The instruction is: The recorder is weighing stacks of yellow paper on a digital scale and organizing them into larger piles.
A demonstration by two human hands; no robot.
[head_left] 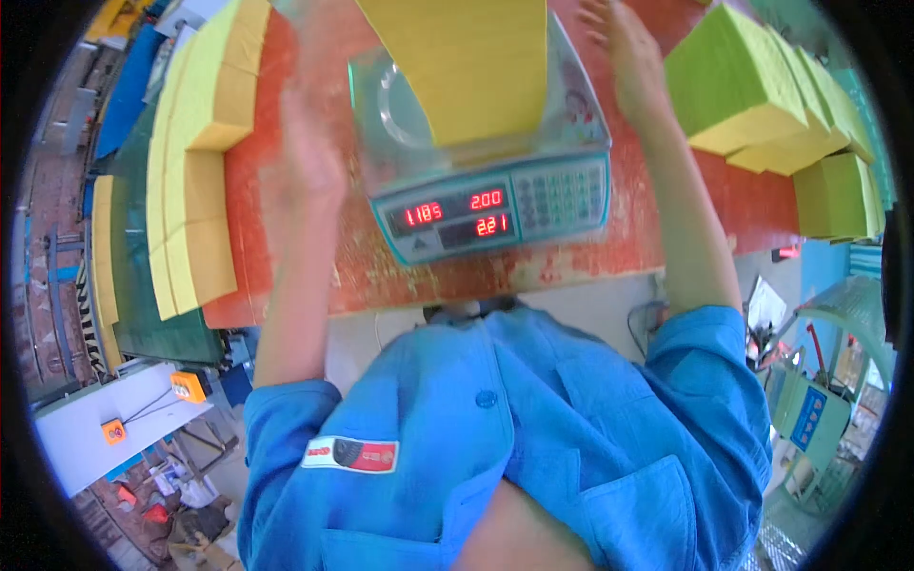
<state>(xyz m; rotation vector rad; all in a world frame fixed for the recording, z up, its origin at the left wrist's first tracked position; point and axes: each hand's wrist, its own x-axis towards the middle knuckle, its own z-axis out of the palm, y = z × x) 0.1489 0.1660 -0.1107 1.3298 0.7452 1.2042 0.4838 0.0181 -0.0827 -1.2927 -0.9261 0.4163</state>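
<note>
On the red table (666, 228), a weighing scale (490, 205) stands at centre, its pan bearing one tall yellow paper stack (466, 67). Left hand (309, 157), blurred, is open just left of the scale, gripping nothing. Right hand (624, 48), open with fingers spread, hovers right of the stack, apart from it. Yellow-green paper blocks (738, 81) sit right of the scale; yellow blocks (205, 133) sit left.

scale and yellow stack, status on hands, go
Left hand open, blurred, beside scale. Right hand open, right of yellow stack. Stack on scale, nothing obstructing.
</note>
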